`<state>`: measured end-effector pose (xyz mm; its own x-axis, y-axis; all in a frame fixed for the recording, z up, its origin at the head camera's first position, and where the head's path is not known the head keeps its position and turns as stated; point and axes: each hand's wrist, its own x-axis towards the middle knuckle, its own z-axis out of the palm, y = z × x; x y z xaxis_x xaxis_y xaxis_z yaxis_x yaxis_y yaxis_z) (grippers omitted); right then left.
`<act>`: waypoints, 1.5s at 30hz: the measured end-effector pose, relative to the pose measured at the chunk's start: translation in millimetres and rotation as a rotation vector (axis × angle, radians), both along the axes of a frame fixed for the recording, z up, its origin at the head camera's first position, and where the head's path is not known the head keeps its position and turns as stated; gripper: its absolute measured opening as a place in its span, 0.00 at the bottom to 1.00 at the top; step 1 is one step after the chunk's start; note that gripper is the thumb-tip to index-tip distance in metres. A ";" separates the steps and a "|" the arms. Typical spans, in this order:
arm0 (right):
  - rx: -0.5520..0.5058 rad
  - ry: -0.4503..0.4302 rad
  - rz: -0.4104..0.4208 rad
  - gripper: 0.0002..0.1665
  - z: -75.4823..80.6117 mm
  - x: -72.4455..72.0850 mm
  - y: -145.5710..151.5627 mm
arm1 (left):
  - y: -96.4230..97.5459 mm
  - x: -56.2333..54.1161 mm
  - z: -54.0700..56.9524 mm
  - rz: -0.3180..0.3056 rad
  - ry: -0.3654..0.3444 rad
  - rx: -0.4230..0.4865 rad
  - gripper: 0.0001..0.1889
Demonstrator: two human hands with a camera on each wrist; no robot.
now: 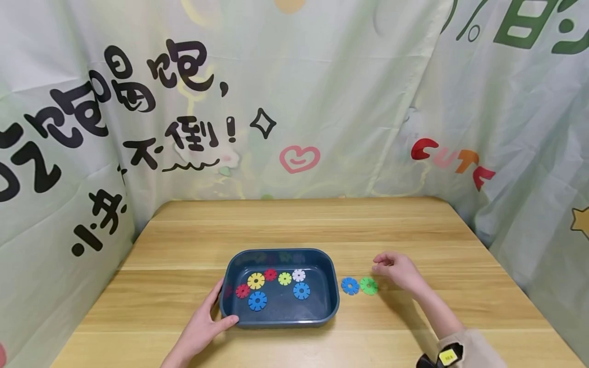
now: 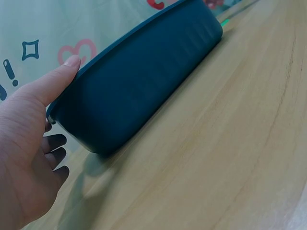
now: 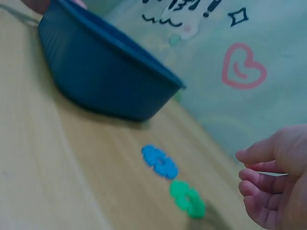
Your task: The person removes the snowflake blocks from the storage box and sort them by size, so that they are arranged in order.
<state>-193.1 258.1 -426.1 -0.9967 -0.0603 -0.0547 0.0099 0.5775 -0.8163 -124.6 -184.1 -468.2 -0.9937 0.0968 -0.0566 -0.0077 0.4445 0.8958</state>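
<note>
A dark blue plastic tray (image 1: 280, 313) sits on the table, with several notched plastic discs inside: yellow (image 1: 250, 280), red (image 1: 243, 291), lime green (image 1: 280, 279), white (image 1: 295, 274) and blue (image 1: 252, 301). At its left end my left hand (image 1: 202, 322) holds the tray, thumb on the rim (image 2: 72, 61) at the near corner and fingers along the outer side. To the right of the tray, a blue disc (image 1: 345, 284) and a green disc (image 1: 364, 284) lie side by side on the wood. My right hand (image 1: 401, 271) hovers right of the green disc, fingers loosely bent, holding nothing visible.
The wooden table (image 1: 303, 225) carries all of this. Pale printed curtains (image 1: 340, 102) hang behind it and along both sides. A dark strap with a yellow label (image 1: 448, 357) is on my right wrist.
</note>
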 end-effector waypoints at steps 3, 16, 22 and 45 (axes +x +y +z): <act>-0.032 -0.013 0.022 0.15 11.0 -2.9 -5.2 | -0.3 -0.2 0.4 0.002 0.002 -0.010 0.47; -0.053 0.142 0.123 0.20 35.2 -9.8 -66.4 | -1.2 -3.6 -1.7 -0.007 0.012 -0.039 0.47; -0.048 0.186 0.295 0.18 34.6 -9.3 -113.0 | -1.0 -4.2 -1.4 -0.006 0.021 -0.027 0.47; 0.122 0.017 0.532 0.17 -8.7 -2.6 -235.2 | -2.4 0.0 -4.0 0.012 0.000 -0.027 0.47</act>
